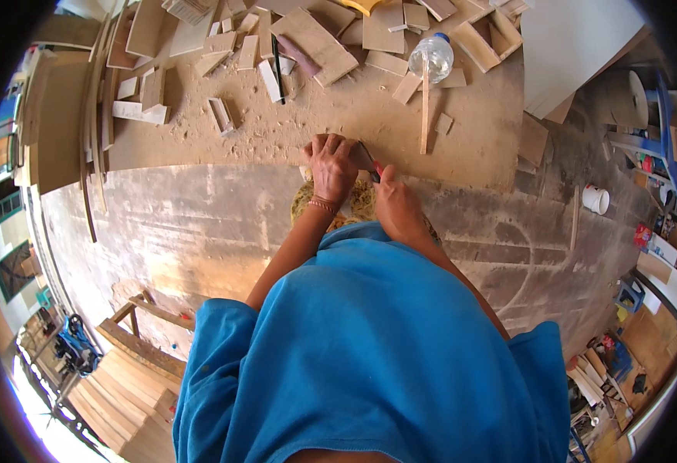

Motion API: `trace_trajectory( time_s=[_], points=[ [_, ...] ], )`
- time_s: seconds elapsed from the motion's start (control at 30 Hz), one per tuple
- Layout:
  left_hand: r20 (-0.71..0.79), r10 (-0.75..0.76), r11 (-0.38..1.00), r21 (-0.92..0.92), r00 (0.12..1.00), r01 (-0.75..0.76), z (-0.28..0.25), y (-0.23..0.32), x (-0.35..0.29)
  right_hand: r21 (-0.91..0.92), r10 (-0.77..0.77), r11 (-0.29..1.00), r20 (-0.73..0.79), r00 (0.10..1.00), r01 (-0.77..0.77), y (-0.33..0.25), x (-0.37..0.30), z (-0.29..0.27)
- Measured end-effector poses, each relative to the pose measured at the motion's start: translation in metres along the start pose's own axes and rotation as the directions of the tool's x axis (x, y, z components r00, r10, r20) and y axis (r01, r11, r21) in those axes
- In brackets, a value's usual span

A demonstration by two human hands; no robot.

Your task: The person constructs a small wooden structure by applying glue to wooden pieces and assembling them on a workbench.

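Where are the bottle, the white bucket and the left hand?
Bottle (440, 60): head view, on its clear side.
White bucket (594, 201): head view, on its wall.
Left hand (334, 170): head view, on its back.

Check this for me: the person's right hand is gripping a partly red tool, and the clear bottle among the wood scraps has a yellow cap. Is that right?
Not quite: the head view shows that the cap on the clear bottle is blue, not yellow. The bottle is among the wood scraps, and the right hand grips a partly red tool.
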State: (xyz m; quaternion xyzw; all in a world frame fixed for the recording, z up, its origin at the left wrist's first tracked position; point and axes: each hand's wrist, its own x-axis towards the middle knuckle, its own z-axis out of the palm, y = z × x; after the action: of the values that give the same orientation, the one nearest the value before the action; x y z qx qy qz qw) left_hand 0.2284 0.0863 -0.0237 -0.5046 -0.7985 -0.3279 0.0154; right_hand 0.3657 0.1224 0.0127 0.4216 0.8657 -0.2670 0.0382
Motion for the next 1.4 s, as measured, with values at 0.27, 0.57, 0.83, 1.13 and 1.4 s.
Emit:
trace_trajectory(
  time_s=[0.27,0.57,0.83,1.13,1.4],
  points=[
    [-0.011,0.036,0.999,0.001,0.999,-0.036,-0.001,-0.002,0.005,0.049,0.02,0.999,0.061,0.998,-0.023,0.009,-0.004,-0.004],
    [-0.019,-0.098,0.986,-0.139,0.995,0.094,-0.004,-0.001,0.004,0.03,0.039,0.999,-0.118,0.992,-0.036,0.001,0.021,-0.027],
    [0.28,-0.472,0.195,-0.892,0.836,0.409,-0.064,0.025,0.028,-0.067,-0.087,0.995,-0.241,0.967,0.073,-0.003,0.075,-0.022],
    [0.271,-0.497,0.103,-0.925,0.824,0.367,-0.095,0.042,0.028,0.291,-0.274,0.844,-0.489,0.828,0.451,-0.029,0.065,-0.06],
    [0.139,-0.438,0.415,-0.845,0.888,0.337,-0.101,0.036,0.029,0.63,-0.31,0.566,-0.435,0.845,0.532,-0.063,0.052,-0.091]
  ],
)
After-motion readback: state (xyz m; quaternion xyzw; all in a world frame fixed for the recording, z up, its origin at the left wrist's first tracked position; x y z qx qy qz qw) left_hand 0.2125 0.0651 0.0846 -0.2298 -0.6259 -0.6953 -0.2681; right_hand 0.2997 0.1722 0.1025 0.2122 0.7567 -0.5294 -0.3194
